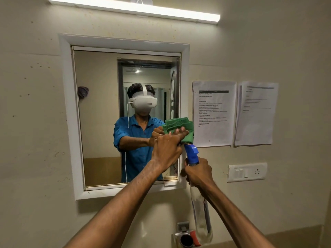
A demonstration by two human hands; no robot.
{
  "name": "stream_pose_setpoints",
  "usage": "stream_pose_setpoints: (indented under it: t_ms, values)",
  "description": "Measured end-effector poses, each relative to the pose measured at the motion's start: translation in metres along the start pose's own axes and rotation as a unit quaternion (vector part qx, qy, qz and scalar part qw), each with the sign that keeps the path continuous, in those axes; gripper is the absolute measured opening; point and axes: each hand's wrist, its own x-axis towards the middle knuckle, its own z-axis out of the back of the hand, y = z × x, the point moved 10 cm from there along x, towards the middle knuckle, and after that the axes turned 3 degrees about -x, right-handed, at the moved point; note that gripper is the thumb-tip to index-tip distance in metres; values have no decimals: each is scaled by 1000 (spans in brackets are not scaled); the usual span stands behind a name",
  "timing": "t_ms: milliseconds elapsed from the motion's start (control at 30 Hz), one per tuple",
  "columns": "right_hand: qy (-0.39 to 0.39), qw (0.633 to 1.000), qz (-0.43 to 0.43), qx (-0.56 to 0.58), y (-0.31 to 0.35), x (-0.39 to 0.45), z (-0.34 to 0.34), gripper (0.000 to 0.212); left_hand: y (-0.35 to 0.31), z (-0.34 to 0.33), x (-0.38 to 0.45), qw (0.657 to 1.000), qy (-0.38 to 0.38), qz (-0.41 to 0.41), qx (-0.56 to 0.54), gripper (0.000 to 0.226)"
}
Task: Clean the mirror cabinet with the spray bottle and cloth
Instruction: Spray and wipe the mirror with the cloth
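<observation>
The mirror cabinet [68, 111] has a white frame and hangs on the beige wall. My left hand [167, 149] presses a folded green cloth [186, 127] against the frame's right edge, about halfway up. My right hand [198, 173] grips the neck of a clear spray bottle [201, 217] with a blue trigger head [191, 154], held upright just below the cloth. The bottle's body hangs down in front of the wall. The mirror reflects a person in a blue shirt and white headset.
Two printed sheets [214, 113] are taped to the wall right of the cabinet. A white switch and socket plate [247, 171] sits below them. A tube light [132, 8] runs above. A metal fixture with a red part [187, 237] is at the bottom.
</observation>
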Motion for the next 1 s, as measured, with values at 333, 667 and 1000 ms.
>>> stream_pose_setpoints:
  t_ms: [333,667,1000]
  values:
    - [10,999,-48,16,-35,-15,-15,18,5,-18,-19,999,30,20,-31,46]
    - [9,996,-86,11,-62,-34,-23,13,8,-44,-47,997,72,29,-16,47]
    - [14,994,-108,5,-83,-54,-34,18,9,-68,-79,992,117,37,-20,52]
